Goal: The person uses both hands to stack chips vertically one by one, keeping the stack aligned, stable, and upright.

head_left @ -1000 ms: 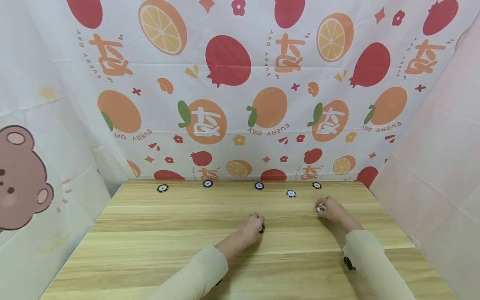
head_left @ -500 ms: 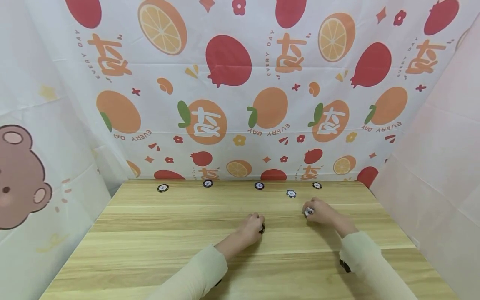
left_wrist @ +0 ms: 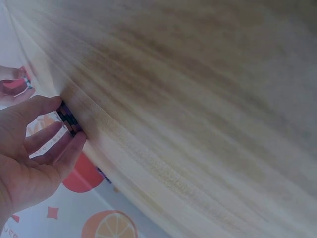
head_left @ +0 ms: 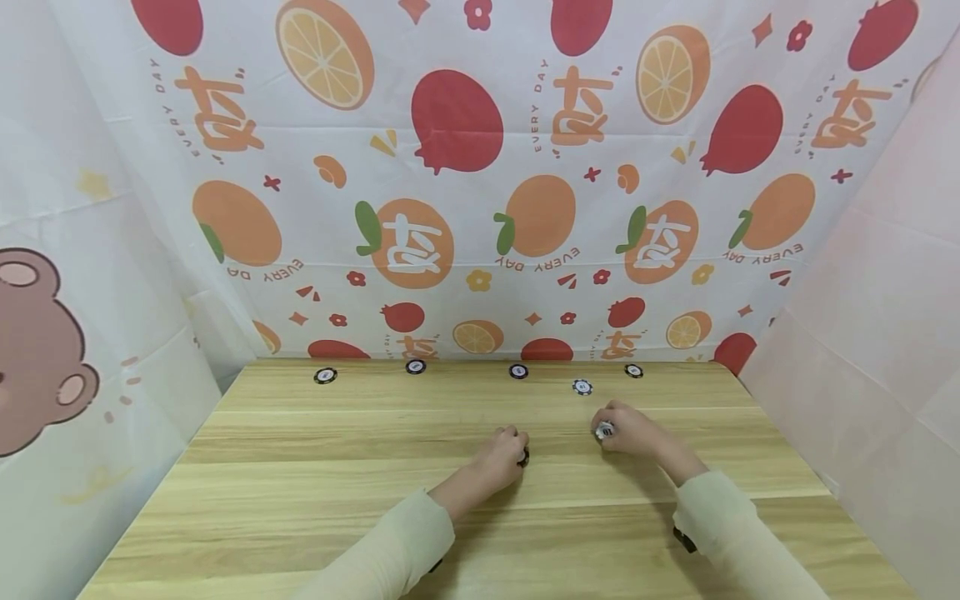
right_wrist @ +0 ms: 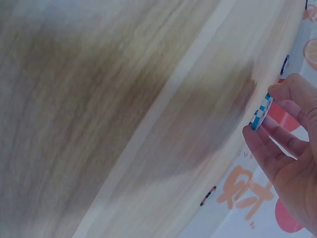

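Near the middle of the wooden table, my left hand (head_left: 498,460) grips a short stack of dark poker chips (left_wrist: 68,119) between thumb and fingers. The stack sits on the tabletop, its striped edges showing in the left wrist view. To the right, my right hand (head_left: 633,432) pinches a few white-and-blue poker chips (right_wrist: 261,111), held just above the table. A gap separates the two hands. My fingers partly cover both groups of chips, so I cannot tell exactly how many each holds.
Along the back edge lie single dark chips at the far left (head_left: 326,376), left of centre (head_left: 416,367), centre (head_left: 518,372) and right (head_left: 633,371). A white-and-blue chip (head_left: 582,387) lies slightly nearer. A fruit-print curtain (head_left: 465,217) hangs behind the table (head_left: 300,483).
My right hand has moved left and slightly nearer to me, carrying the white-and-blue poker chips toward the left hand. The left hand has stayed in place on the dark stack.
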### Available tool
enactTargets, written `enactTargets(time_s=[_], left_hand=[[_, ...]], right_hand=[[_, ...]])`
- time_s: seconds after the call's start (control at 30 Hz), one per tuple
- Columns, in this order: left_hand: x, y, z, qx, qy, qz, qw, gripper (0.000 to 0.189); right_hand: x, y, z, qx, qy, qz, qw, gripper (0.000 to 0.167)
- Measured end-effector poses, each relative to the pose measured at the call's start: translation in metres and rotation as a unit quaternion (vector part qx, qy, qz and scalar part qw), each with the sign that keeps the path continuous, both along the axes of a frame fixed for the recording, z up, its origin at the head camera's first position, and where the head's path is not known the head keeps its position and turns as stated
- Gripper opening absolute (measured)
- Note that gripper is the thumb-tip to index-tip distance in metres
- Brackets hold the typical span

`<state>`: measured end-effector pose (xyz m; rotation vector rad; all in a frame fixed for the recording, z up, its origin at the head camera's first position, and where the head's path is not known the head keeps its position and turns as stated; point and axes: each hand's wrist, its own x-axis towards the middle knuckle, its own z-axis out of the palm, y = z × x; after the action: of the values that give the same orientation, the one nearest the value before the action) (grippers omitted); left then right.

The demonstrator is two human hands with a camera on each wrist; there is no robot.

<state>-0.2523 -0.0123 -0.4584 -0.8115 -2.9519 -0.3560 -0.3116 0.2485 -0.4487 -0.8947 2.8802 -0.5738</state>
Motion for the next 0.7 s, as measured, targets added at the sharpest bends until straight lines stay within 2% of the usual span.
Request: enactTargets(time_s=[0.27,0.43,0.7], left_hand=[[-0.001,0.0,0.0,0.003,-0.005,-0.001,1.0,0.026],[0.0,0.0,0.001,0.004,-0.012,-0.001,0.9999,0.027],[0.0,0.001,0.0,-0.008,-0.015,0.002,0.9998,0.031]], right_hand=[[0.003,-0.007,-0.001,0.013,0.008,0.025,0.9996,0.027],[0.004,-0.011,-0.002,0.022,0.004,0.026,0.9994,0.025],[0.007,-0.018,0.0,0.008,0.019,0.054,0.9983,0.024]])
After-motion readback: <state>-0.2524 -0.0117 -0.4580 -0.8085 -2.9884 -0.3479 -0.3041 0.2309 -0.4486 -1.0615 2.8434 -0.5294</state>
